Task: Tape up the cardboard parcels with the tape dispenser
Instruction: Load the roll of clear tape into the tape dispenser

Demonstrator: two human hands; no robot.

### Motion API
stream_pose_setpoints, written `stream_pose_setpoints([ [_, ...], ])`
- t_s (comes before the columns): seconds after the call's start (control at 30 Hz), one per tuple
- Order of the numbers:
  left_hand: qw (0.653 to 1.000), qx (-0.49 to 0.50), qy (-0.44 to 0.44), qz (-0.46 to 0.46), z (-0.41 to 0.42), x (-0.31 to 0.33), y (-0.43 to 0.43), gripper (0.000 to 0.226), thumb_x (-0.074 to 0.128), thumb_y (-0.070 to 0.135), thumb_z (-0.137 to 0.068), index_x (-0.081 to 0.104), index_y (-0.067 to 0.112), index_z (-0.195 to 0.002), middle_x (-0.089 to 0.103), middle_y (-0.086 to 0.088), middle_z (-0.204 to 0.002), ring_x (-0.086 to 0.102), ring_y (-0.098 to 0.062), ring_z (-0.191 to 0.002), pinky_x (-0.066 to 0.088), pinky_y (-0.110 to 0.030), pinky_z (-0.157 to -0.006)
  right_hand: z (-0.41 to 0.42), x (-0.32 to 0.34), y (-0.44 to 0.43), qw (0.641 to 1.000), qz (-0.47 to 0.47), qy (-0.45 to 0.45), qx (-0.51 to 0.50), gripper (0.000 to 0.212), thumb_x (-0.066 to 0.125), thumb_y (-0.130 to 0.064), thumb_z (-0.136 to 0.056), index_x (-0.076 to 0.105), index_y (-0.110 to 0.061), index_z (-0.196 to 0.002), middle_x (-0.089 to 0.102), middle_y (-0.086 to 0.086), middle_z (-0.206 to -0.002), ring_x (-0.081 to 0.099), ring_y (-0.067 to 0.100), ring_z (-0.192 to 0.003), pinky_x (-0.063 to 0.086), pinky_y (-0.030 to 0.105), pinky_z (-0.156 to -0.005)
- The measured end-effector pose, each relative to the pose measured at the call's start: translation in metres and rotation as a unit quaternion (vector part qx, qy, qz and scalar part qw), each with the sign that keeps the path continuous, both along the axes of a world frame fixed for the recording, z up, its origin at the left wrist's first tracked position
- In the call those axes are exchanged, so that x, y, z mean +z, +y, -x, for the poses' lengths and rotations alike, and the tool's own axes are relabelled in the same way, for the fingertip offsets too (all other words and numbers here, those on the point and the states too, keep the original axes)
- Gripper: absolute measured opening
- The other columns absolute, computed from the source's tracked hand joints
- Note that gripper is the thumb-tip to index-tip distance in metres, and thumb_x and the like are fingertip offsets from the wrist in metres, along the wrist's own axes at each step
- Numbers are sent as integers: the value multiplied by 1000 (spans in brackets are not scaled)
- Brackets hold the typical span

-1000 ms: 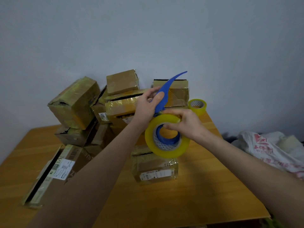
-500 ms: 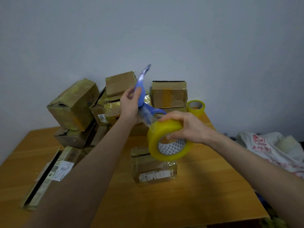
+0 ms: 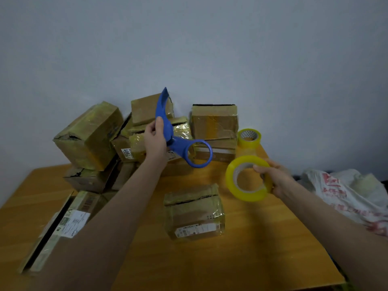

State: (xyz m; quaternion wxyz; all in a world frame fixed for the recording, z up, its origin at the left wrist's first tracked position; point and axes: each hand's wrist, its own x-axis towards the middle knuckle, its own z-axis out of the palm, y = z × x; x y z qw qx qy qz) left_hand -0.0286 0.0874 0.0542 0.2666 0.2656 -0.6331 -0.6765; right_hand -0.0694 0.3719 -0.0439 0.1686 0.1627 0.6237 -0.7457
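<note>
My left hand [image 3: 155, 141] grips the blue plastic tape dispenser [image 3: 177, 139] by its curved handle; the empty ring end points right, the tip points up. My right hand [image 3: 273, 177] holds a yellow tape roll [image 3: 247, 178] by its rim, apart from the dispenser and to its right. Both hover above the wooden table [image 3: 252, 248]. A small taped cardboard parcel [image 3: 194, 213] with a label lies on the table below and between the hands.
Several taped cardboard parcels [image 3: 90, 135] are piled against the wall at the back. A flat long box [image 3: 60, 225] lies at the left. A second yellow tape roll [image 3: 249, 138] stands at the back right. A white plastic bag [image 3: 346, 192] sits beyond the table's right edge.
The tape roll has come off the dispenser. My right hand moved the roll right and down; my left hand swung the dispenser so its empty ring points right.
</note>
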Motion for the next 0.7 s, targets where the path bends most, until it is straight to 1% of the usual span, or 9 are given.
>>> stream_pose_setpoints([
  [0.07, 999, -34, -29, -24, 3, -9, 9, 43, 45, 45, -97, 53, 13, -125, 61, -9, -117, 62, -28, -103, 55, -44, -84, -1, -23, 1, 998, -42, -31, -29, 46, 74, -1, -80, 59, -1, -123, 60, 7, -81, 55, 22, -68, 46, 36, -61],
  [0.17, 995, -71, -49, -41, 6, -19, 23, 43, 44, 45, -98, 54, 14, -127, 60, -11, -122, 59, -30, -110, 51, -48, -94, -4, -55, 1, 992, -81, -78, -56, 54, 76, -4, -80, 54, -1, -129, 59, 17, -115, 56, 38, -106, 48, 50, -91],
  [0.2, 995, -78, -53, -44, 7, -23, 27, 44, 43, 45, -98, 53, 14, -127, 59, -11, -122, 58, -30, -110, 50, -47, -94, -5, -64, -1, 991, -86, -89, -54, 52, 76, -4, -81, 54, 0, -127, 57, 18, -117, 54, 40, -112, 46, 51, -95],
  [0.27, 993, -86, -57, -58, 10, -29, 35, 44, 43, 45, -98, 53, 14, -127, 60, -10, -121, 59, -28, -108, 51, -43, -89, -5, -77, -7, 988, -104, -102, -44, 41, 75, -3, -81, 58, 3, -118, 59, 19, -109, 55, 40, -109, 47, 48, -91],
  [0.3, 992, -87, -60, -65, 12, -31, 38, 43, 43, 45, -98, 53, 14, -127, 60, -10, -121, 60, -27, -107, 51, -42, -88, -5, -83, -10, 986, -118, -107, -43, 38, 75, -4, -81, 58, 1, -115, 60, 20, -110, 55, 40, -111, 47, 47, -91],
  [0.4, 990, -93, -72, -73, 19, -40, 44, 43, 43, 46, -97, 52, 15, -126, 60, -7, -118, 60, -26, -107, 52, -46, -92, -1, -93, -17, 981, -151, -111, -40, 48, 77, -7, -80, 54, -2, -123, 55, 23, -127, 51, 42, -119, 43, 52, -99],
  [0.47, 990, -100, -74, -69, 24, -45, 47, 43, 44, 47, -97, 52, 15, -125, 60, -6, -117, 60, -25, -107, 53, -47, -91, 4, -98, -19, 979, -175, -99, -18, 53, 77, -11, -81, 52, -1, -127, 54, 24, -130, 50, 42, -119, 42, 53, -100],
  [0.6, 988, -120, -78, -60, 31, -53, 49, 43, 48, 46, -95, 52, 16, -126, 60, -2, -113, 62, -18, -98, 56, -30, -70, 10, -102, -13, 960, -264, -57, 72, 59, 73, -20, -86, 48, 0, -135, 53, 25, -134, 50, 41, -122, 41, 52, -101],
  [0.7, 984, -154, -74, -48, 36, -57, 47, 39, 54, 40, -94, 54, 16, -126, 63, -1, -107, 64, -12, -86, 56, -22, -62, 13, -91, -8, 929, -342, -42, 138, 60, 67, -30, -90, 47, -1, -138, 55, 23, -131, 51, 40, -120, 43, 49, -98],
])
